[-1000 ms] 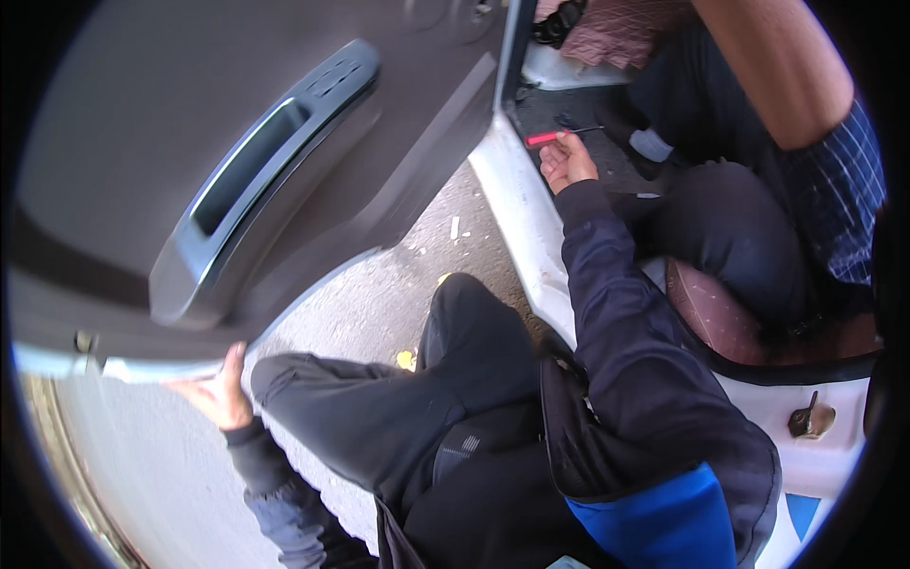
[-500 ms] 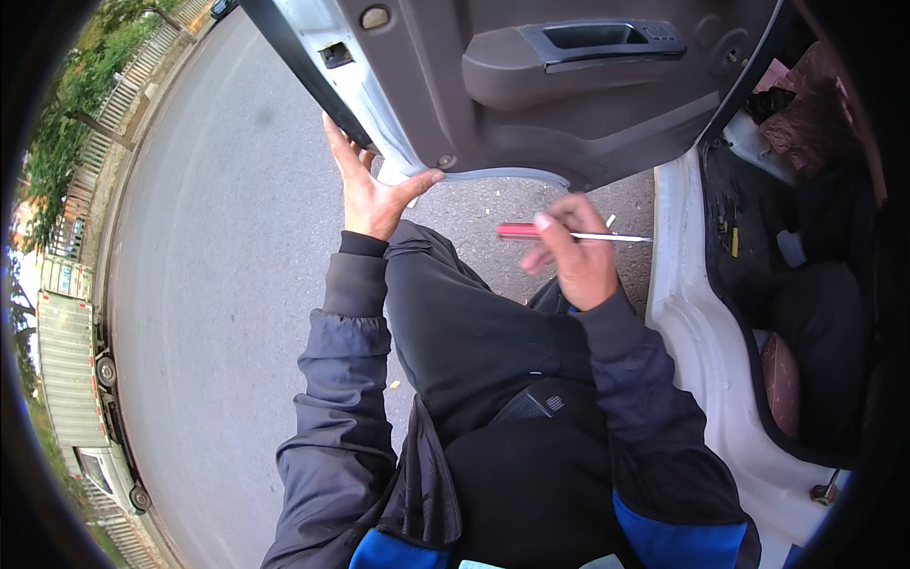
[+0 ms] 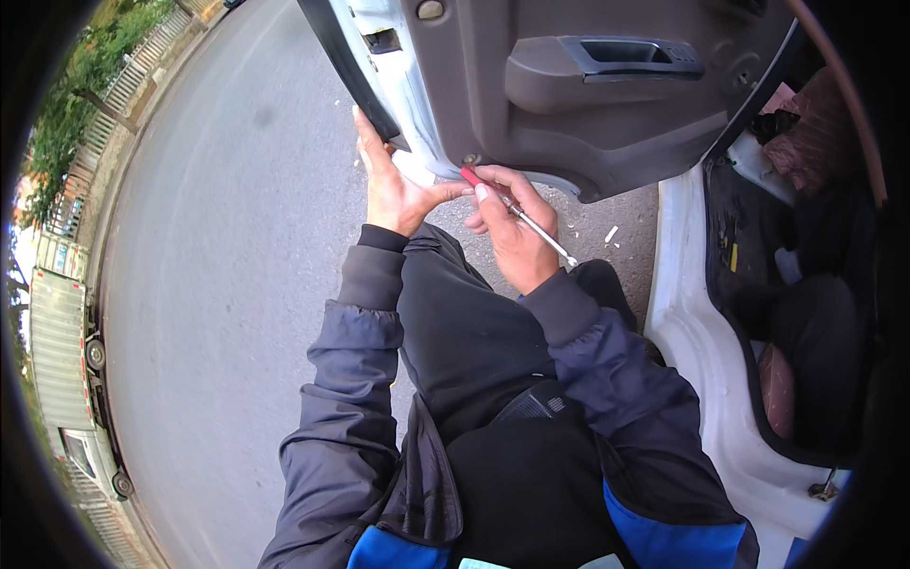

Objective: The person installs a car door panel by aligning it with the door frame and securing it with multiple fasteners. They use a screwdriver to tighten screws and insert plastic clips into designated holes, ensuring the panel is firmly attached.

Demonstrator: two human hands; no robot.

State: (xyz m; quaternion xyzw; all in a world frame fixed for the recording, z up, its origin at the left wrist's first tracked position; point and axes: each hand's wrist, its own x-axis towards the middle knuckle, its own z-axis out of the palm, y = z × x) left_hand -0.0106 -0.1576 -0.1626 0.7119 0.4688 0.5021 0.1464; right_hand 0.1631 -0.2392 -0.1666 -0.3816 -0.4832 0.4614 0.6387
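Observation:
My left hand [image 3: 396, 194] grips the lower outer corner of the open car door [image 3: 414, 123]. Its fingers go behind the edge and the thumb stretches along the bottom of the trim. Between the fingers and thumb of my right hand [image 3: 517, 223] is a screwdriver [image 3: 538, 230] with a red handle and a metal shaft. The shaft slants down to the right, toward my wrist. The handle end lies close to a round fastener [image 3: 471, 160] at the corner of the brown door panel [image 3: 588, 133]; whether they touch I cannot tell.
A pull handle with switches [image 3: 630, 57] sits on the panel. At right are the white door sill [image 3: 671, 284] and the dark car floor with a yellow-handled tool [image 3: 734, 256]. Small white scraps [image 3: 611, 233] lie on the asphalt. A truck [image 3: 64, 360] stands far left.
My right hand has moved left and up to the door's lower corner; the screwdriver has turned from level to slanting. The door and my left hand appear shifted slightly right in view.

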